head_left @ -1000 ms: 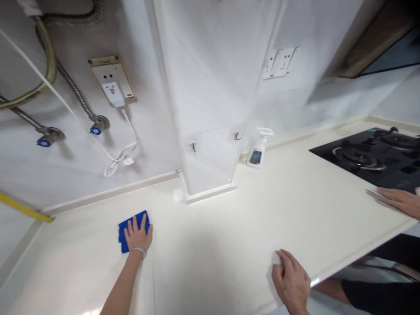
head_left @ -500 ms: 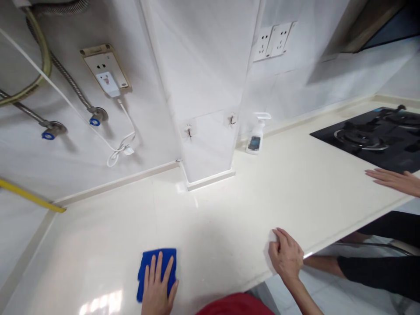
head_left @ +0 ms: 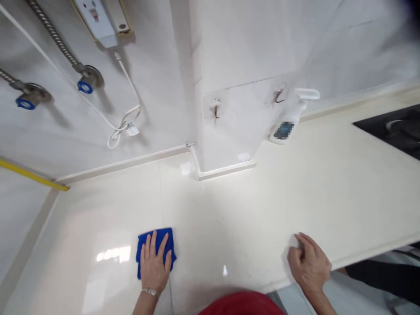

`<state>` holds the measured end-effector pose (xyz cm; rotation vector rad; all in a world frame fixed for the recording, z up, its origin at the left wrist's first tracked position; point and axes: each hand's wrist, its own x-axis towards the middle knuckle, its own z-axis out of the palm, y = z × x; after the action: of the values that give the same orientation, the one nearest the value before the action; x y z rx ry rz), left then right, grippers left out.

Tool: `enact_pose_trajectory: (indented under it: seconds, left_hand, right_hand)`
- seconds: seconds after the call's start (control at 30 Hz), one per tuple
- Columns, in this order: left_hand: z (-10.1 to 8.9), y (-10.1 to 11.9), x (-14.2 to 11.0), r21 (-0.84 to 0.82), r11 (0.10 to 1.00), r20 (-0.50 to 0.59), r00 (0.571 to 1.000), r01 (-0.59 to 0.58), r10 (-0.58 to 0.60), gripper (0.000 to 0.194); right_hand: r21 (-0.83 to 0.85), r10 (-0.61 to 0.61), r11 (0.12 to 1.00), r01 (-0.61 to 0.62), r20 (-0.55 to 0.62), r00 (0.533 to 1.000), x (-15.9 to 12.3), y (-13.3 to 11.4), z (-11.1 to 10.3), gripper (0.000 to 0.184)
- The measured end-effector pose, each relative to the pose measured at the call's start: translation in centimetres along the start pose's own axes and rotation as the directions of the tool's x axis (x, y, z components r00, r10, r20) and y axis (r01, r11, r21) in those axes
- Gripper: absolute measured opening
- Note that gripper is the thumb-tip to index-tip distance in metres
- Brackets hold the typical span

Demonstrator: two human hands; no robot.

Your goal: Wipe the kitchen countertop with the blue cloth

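Observation:
My left hand point(head_left: 154, 264) lies flat with spread fingers on a folded blue cloth point(head_left: 142, 240), pressing it against the white countertop point(head_left: 223, 227). The cloth's edges show around the fingers and palm. Farther right, my right hand point(head_left: 310, 264) rests near the counter's front edge, its fingers loosely curled together and nothing visible in them. A white spray bottle point(head_left: 292, 116) stands against the wall at the back, beyond the right hand and touched by neither hand.
A wall pillar point(head_left: 229, 135) with two hooks juts onto the counter. Two blue-capped valves point(head_left: 85, 85), a plugged-in adapter point(head_left: 98, 22) and its white cable are on the left wall. A yellow pipe point(head_left: 33, 175) ends at the corner. A black stove point(head_left: 393, 127) is at right.
The view has shifted closer and to the left. My left hand and the cloth sit slightly higher in view. The co-worker's hand by the stove is out of view.

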<state>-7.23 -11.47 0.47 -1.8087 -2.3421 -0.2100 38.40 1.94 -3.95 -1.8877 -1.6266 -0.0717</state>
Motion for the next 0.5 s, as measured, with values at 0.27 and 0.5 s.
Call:
enact_pose_trajectory:
  seconds: [0.27,0.5]
  left_hand:
    - [1.8,-4.9,11.6,-0.005,0.998,0.009,0.998,0.062,-0.062,0.051]
    - [4.3,-5.8,21.7,-0.032,0.979,0.01,0.98,0.2,-0.2,0.051]
  right_hand:
    - [-0.05,0.003,0.999,0.0,0.056,0.998,0.3,-0.3,-0.4,0.04]
    - [-0.088,0.01,0.996,0.0,0.111,0.994,0.6,0.0,-0.4,0.04]
